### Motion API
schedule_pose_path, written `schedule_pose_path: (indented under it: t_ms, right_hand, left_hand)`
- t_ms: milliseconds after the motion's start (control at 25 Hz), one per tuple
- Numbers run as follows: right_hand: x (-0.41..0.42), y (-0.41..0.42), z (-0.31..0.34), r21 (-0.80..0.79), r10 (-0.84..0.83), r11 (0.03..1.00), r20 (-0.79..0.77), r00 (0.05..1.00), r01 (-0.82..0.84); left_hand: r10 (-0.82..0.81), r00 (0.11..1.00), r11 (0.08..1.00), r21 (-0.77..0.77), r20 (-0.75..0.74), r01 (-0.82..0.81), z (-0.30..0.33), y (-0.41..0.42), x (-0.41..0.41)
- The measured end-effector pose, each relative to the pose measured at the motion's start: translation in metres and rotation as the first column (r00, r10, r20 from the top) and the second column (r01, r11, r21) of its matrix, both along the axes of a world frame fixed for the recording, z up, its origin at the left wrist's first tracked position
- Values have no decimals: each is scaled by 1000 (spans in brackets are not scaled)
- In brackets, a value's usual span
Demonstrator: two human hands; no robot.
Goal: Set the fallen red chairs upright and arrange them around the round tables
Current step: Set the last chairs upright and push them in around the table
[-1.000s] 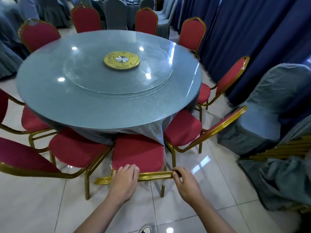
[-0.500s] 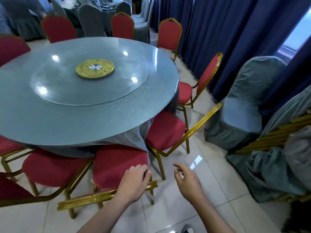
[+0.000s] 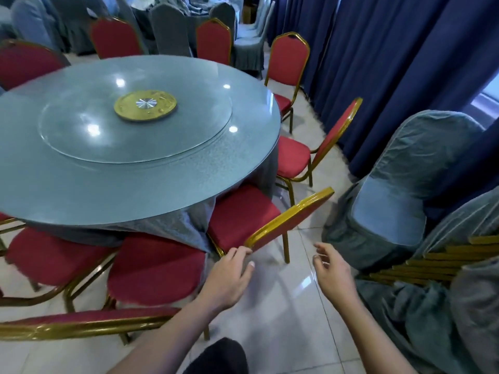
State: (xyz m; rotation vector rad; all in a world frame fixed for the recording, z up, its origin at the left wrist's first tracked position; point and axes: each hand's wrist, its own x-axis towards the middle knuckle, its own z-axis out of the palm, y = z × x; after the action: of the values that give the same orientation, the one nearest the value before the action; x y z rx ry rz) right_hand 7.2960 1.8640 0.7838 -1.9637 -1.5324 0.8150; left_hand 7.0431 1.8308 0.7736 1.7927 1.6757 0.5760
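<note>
Beside round table (image 3: 113,184) | tiled floor (image 3: 297,306) | both hand grips apart, empty

Bare floor (image 3: 291,314) between red chair (image 3: 251,222) and covered chair (image 3: 399,201); curtain (image 3: 378,63) behind.

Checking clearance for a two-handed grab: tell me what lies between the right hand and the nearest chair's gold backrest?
Only bare floor tile shows between the right hand and the chair's gold backrest in the head view.

Upright red chairs (image 3: 244,215) ringing round table (image 3: 151,182)
</note>
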Motion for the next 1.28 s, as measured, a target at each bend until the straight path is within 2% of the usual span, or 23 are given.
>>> schedule_pose_path:
  t_ms: [240,480,640,720,800,960,1280]
  right_hand:
    - [32,99,5,22,87,996,31,996,-88]
    - [51,180,-6,-83,200,978,112,973,-192]
    - [79,223,-30,-192,299,944,143,943,-270]
    - [87,232,-42,-215,394,905,106,913,-366]
    - [95,240,-49,-210,476,871,134,869,-444]
    - [129,263,-56,-233,599,795,160,785,-560]
    - [172,331,-53,-217,683,727,128,719,-652]
  left_hand:
    - [211,976,975,-80,51,-206,-14,69,30]
    - [220,975,916,-349,20,-199,-48,123,65]
    - [370,923,864,-327,-103,-383,-54,136,95]
    - [479,869,830,-260,-123,-494,-54,134,107]
    - [561,819,786,-231,-123,-573,-51,134,121]
    - [619,766,728,-239,-174,-643,-49,139,162]
    - [732,672,615,-317,-111,-722,-41,177,242]
